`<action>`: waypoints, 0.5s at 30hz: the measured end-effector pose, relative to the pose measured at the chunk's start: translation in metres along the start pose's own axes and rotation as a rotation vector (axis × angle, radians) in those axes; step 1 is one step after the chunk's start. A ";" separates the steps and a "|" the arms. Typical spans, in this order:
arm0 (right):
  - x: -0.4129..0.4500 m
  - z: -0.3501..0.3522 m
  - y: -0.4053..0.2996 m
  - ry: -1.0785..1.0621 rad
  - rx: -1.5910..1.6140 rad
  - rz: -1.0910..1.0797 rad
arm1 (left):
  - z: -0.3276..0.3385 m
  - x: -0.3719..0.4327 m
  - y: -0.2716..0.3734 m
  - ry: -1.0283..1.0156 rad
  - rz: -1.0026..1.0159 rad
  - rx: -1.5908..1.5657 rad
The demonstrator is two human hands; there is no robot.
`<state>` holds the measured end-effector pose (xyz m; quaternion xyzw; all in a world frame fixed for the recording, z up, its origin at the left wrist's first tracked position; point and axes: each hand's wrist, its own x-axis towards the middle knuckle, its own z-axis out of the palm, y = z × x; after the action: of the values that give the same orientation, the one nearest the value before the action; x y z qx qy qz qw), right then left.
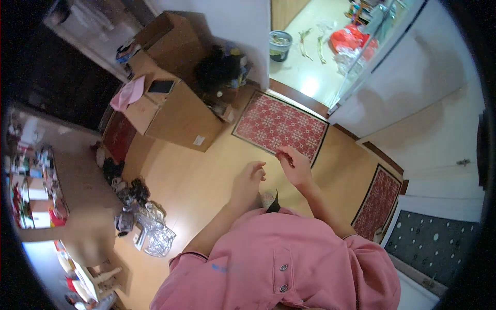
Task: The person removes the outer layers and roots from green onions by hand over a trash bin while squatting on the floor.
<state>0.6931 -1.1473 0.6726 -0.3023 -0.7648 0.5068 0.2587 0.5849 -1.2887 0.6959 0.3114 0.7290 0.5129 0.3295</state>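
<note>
Both of my hands are raised in front of my waist, over the wood-toned floor (186, 182). My left hand (249, 182) has its fingers bent and a little apart, with nothing visible in it. To its right, my right hand (293, 166) is loosely curled, thumb and fingers near one another. Whether anything small sits inside that curl cannot be told. Behind the right hand in the picture lies a red patterned doormat (283, 122). I wear a pink buttoned shirt (248, 255); a black pointed strip (274, 206) sticks out at its hem.
A large cardboard box (182, 116) stands at left, bearing a pink cap (130, 93) and a dark flat object (161, 86). Clear plastic wrapping (157, 236) and shoes lie on the floor. Beyond the doorway are a bucket (280, 45), green stalks (305, 44) and red bags (347, 37). A white door (418, 104) flanks the right.
</note>
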 end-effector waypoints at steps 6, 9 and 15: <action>0.063 -0.032 0.054 0.129 0.057 0.153 | 0.031 0.109 0.002 -0.147 -0.099 -0.026; 0.113 -0.040 0.083 0.168 0.049 0.194 | 0.038 0.178 -0.008 -0.218 -0.134 0.065; 0.256 -0.054 0.106 0.123 0.037 0.242 | 0.034 0.325 -0.003 -0.342 -0.087 0.009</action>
<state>0.5777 -0.8958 0.6155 -0.4181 -0.6959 0.5289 0.2474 0.4204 -1.0132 0.6319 0.3634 0.6774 0.4346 0.4692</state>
